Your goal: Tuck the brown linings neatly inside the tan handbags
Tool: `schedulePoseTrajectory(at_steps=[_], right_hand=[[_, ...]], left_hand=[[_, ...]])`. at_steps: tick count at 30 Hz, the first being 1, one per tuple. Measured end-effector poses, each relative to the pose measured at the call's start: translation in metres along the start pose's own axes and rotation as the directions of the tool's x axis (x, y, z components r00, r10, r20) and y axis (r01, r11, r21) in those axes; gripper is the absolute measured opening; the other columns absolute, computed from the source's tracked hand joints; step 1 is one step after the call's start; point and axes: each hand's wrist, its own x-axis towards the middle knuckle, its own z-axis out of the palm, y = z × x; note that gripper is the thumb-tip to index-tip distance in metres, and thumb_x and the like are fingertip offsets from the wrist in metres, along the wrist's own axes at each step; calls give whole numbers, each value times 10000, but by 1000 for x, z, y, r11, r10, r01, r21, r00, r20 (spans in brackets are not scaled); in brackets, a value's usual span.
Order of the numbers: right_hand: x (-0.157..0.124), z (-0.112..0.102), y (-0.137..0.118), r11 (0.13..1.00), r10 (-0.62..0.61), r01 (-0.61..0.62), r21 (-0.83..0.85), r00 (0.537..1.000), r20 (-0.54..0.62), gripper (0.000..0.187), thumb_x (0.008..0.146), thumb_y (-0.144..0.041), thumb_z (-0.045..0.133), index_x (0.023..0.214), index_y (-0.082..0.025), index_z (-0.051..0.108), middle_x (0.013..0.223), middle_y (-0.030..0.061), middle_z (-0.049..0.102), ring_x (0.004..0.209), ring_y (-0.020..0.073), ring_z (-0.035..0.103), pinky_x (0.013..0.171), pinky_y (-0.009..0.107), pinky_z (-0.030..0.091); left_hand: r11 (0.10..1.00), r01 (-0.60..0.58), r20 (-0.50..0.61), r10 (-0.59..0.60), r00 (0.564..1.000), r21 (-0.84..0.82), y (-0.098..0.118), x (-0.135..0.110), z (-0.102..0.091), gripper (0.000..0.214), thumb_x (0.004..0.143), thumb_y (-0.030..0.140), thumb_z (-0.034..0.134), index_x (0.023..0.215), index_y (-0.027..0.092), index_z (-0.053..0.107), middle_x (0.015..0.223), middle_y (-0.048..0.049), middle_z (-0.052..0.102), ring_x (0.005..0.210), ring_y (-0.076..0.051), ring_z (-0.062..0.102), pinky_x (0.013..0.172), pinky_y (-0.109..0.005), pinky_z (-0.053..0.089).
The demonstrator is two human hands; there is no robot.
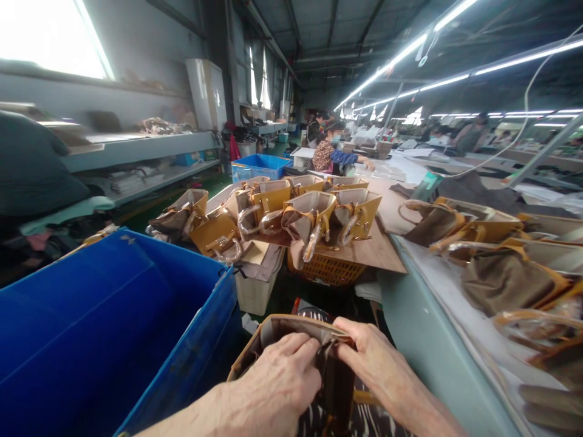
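A tan and brown handbag point(255, 346) sits with its mouth up in front of me, over my lap. My left hand point(289, 370) is at the near side of the mouth, its fingers curled onto the dark brown lining. On the right, my right hand point(364, 352) pinches the bag's rim, with the thumb inside and the fingers over the edge. The lower part of the bag is mostly hidden by my hands and wrists.
Left of me stands a big blue bin point(182, 340). Several tan handbags point(314, 209) crowd a wooden board point(382, 255) ahead, above an orange basket point(330, 270). More bags point(514, 273) lie on the right table point(432, 334). A person point(325, 155) works farther off.
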Motion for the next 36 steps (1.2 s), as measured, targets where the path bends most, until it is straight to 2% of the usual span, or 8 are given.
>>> schedulePoseTrajectory(at_steps=[3,9,14,17,22,26,30,36], right_hand=[[-1,2,2,1000,16,-16,11,1000,4,120,759,-217,430,656,-213,490,645,-37,565,655,143,495,562,232,271],[-3,6,3,999,45,-45,0,999,-10,125,788,-227,432,704,-238,525,707,-39,594,731,158,529,584,232,289],[-1,1,0,995,-28,25,93,999,36,78,793,-259,496,787,-255,573,749,-55,627,739,153,548,609,227,324],[-2,-2,-2,977,-101,85,194,992,71,97,803,-238,500,817,-248,595,763,-68,641,723,134,556,633,216,347],[-3,-3,1,963,-147,133,234,988,46,150,838,-277,488,766,-218,605,732,-64,619,687,128,529,627,215,345],[-2,-3,10,953,-144,121,277,987,65,171,839,-295,496,776,-203,627,647,-65,526,612,112,437,566,209,307],[1,-8,19,937,-149,112,331,985,87,231,847,-331,482,755,-175,625,613,-51,422,598,107,352,555,211,279],[2,-21,28,917,-197,128,378,969,150,270,864,-358,452,745,-163,595,627,-50,356,587,103,309,548,221,261]], left_hand=[[994,38,79,-30,996,-101,-3,2,-5,203,733,69,496,894,164,576,1071,-86,574,1018,-217,529,876,-288,439],[955,152,206,-99,973,-256,-11,2,-6,138,811,125,417,838,198,531,785,-39,628,737,-177,585,678,-260,447],[906,407,102,-396,912,-115,-22,1,6,120,799,131,388,798,179,499,824,-63,627,709,-202,575,617,-298,416],[873,488,33,-487,873,-19,-31,1,18,216,856,157,300,829,180,513,785,-66,616,649,-211,569,577,-317,401],[888,452,-185,-433,882,78,-34,1,21,230,859,174,343,788,180,561,825,-84,567,810,-233,504,761,-387,392],[893,431,-256,-450,856,-130,-41,8,9,169,802,177,460,681,179,577,987,-60,542,935,-230,461,831,-374,368],[851,266,-219,-395,892,-452,-59,15,5,109,717,143,522,610,163,521,1024,-3,564,875,-147,518,775,-247,380],[759,314,-100,-443,891,-570,-69,20,10,108,695,227,529,610,160,530,738,23,603,667,-130,513,628,-225,358]])
